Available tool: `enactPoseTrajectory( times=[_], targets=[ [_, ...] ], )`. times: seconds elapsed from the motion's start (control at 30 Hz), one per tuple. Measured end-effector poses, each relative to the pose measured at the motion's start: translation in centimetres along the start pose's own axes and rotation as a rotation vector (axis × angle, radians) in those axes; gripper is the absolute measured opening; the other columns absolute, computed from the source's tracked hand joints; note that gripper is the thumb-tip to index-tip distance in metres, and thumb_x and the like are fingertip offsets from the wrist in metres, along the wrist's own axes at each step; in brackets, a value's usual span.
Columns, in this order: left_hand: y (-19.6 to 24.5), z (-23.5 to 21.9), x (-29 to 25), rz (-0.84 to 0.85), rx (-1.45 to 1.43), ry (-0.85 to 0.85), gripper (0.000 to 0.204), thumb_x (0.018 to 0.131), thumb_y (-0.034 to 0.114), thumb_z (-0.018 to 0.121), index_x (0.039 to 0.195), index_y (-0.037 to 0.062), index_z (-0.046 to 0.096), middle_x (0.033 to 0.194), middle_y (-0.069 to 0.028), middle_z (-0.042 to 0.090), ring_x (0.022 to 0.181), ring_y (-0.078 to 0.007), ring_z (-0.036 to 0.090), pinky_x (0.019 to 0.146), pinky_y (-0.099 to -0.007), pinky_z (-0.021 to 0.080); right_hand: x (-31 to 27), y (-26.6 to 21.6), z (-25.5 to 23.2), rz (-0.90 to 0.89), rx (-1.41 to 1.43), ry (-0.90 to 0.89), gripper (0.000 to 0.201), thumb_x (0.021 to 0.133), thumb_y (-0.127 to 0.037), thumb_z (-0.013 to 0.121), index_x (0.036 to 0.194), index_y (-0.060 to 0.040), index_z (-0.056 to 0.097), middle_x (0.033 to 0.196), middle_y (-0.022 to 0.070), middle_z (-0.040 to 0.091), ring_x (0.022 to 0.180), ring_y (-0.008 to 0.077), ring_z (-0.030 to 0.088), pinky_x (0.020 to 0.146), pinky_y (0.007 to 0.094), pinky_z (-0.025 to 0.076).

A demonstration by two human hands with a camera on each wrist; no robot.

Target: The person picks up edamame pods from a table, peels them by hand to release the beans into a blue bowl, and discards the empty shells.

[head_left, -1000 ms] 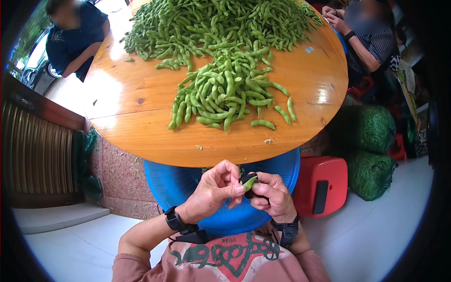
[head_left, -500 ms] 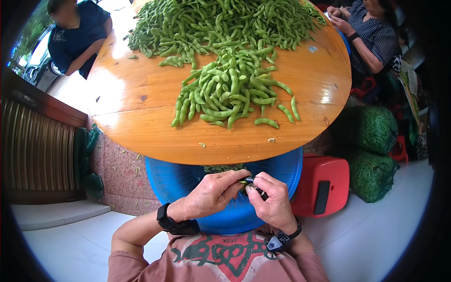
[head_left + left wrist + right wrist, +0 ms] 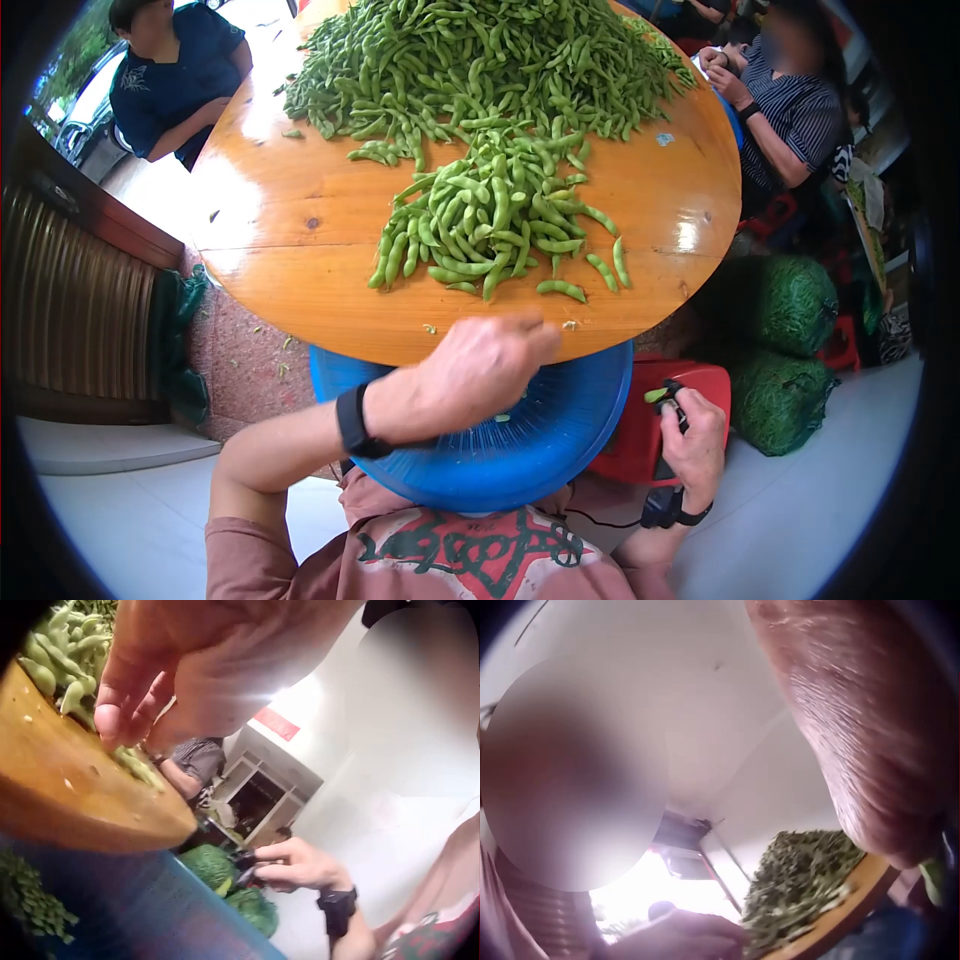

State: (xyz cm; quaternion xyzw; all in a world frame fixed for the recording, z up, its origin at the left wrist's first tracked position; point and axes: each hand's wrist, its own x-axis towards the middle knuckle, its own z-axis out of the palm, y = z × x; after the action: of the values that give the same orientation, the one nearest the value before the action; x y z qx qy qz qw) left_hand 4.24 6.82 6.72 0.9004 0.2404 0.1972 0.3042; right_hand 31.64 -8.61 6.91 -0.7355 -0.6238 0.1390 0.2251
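My left hand (image 3: 485, 365), blurred, reaches over the near edge of the wooden table (image 3: 330, 290), fingers extended and holding nothing. A loose pile of green soybean pods (image 3: 470, 215) lies just beyond it; in the left wrist view the fingertips hang close to other pods (image 3: 64, 656). Off to the right, my right hand (image 3: 693, 435) pinches a green bean pod (image 3: 655, 395) along with a small black tool (image 3: 672, 388) at the fingertips. Below the left hand, a blue basin (image 3: 500, 480) holds shelled beans (image 3: 37, 900).
A larger pod heap (image 3: 480, 60) covers the table's far side. Right of the basin stands a red stool (image 3: 620, 455), with green mesh sacks (image 3: 780, 390) behind it. People sit at the far left (image 3: 180, 75) and far right (image 3: 790, 110).
Both hands were together over the basin, working on a pod. They have separated: the left moved up to the table edge, the right swung out right with the pod and black tool.
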Motion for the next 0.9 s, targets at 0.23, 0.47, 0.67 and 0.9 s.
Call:
enactPoseTrajectory(
  times=[0.23,0.47,0.67,0.9],
  targets=[
    [-3.2,1.8,5.0,-0.078,0.298,0.088,0.016,0.084,0.003,0.062,0.099,0.0008,0.057,0.092,-0.0175,0.055,0.082,-0.0388,0.064,0.066,-0.048,0.053,1.1,-1.0,0.7,0.052,0.085,0.129,0.02,0.089,0.001,0.06,0.108,0.0051,0.065,0.075,0.0179,0.064,0.063,0.0301,0.064,0.06,0.0383,0.049],
    [-0.4,0.7,2.1,-0.145,-0.364,0.096,0.018,0.091,0.01,0.066,0.105,-0.0003,0.062,0.082,-0.0131,0.063,0.07,-0.027,0.064,0.063,-0.0372,0.052,2.7,-5.7,5.2,0.29,0.933,-0.025,0.012,0.098,-0.009,0.06,0.09,-0.0005,0.062,0.063,-0.0028,0.053,0.053,0.0042,0.049,0.047,0.0219,0.037],
    [0.9,1.8,-3.0,-0.548,-0.894,0.044,0.013,0.1,0.012,0.063,0.103,-0.0011,0.065,0.08,0.001,0.063,0.071,-0.0046,0.058,0.062,-0.0208,0.048,2.9,-8.2,6.9,0.332,1.446,-0.326,0.011,0.101,-0.008,0.057,0.103,0.0022,0.062,0.073,-0.0024,0.051,0.057,0.0039,0.047,0.047,0.0212,0.033],
    [0.9,2.1,-5.1,-0.493,-0.638,0.171,0.011,0.096,0.007,0.067,0.101,-0.0029,0.066,0.082,-0.0048,0.069,0.075,-0.0068,0.064,0.067,-0.0245,0.053,2.8,-8.5,7.7,0.286,1.349,-0.418,0.012,0.101,-0.006,0.056,0.105,0.0044,0.061,0.078,-0.0024,0.048,0.057,0.0039,0.045,0.048,0.0213,0.034]
  ],
)
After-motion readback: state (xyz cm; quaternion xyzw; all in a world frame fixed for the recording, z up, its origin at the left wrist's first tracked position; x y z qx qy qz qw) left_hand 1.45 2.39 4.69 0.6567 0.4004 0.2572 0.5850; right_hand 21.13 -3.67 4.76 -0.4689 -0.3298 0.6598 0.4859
